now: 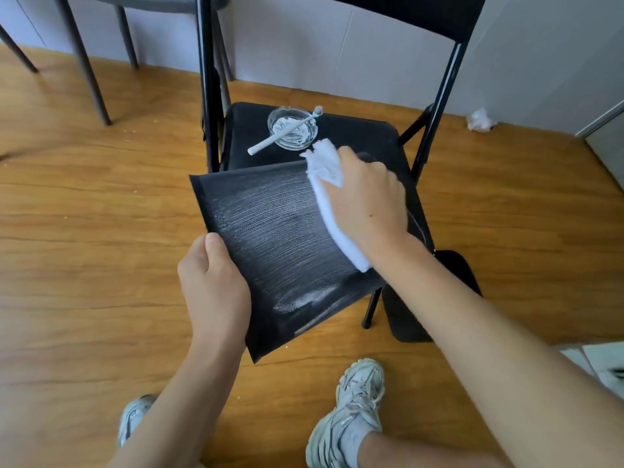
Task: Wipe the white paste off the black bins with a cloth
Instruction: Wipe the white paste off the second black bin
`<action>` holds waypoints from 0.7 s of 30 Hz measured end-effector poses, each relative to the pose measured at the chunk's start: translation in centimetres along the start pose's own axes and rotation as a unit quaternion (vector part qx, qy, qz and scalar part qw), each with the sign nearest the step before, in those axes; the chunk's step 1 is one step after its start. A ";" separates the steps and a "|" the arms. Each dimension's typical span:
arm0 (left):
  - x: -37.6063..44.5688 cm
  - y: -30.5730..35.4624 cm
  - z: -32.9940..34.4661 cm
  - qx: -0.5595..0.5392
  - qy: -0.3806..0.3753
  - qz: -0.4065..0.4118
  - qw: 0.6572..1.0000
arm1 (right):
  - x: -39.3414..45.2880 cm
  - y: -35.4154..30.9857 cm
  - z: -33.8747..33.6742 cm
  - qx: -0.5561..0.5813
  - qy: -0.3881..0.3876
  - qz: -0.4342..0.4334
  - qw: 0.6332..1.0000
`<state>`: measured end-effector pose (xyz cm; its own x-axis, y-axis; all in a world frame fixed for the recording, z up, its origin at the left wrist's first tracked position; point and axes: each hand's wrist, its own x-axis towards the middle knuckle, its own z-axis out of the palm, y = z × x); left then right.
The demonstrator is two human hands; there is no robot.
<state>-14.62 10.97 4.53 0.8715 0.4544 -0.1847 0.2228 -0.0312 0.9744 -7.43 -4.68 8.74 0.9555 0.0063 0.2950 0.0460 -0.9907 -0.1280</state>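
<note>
A black fabric bin (270,244), folded flat, is held tilted over the front of a black chair. White paste streaks cover its upper face, with a thicker patch near the lower edge. My left hand (212,288) grips the bin's lower left edge, thumb on top. My right hand (368,194) presses a white cloth (332,201) onto the bin's right side, fingers curled over the cloth. The cloth sticks out above and below my hand.
On the black folding chair seat (358,133) stands a glass dish of white paste (293,128) with a white toothbrush (280,133) across it. A second black piece (452,275) lies on the wooden floor at the right. Crumpled white paper (479,120) sits by the wall. My shoes are below.
</note>
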 end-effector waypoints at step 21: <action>0.4 -0.1 -0.4 0.007 0.003 0.013 1.000 | 2.3 1.3 1.2 0.031 0.001 0.007 1.000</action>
<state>-14.51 11.50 4.43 0.8747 0.4581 -0.1581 0.2061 -0.0564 0.9769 -4.82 -5.84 8.12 0.9554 -0.0079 0.2952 0.0506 -0.9805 -0.1901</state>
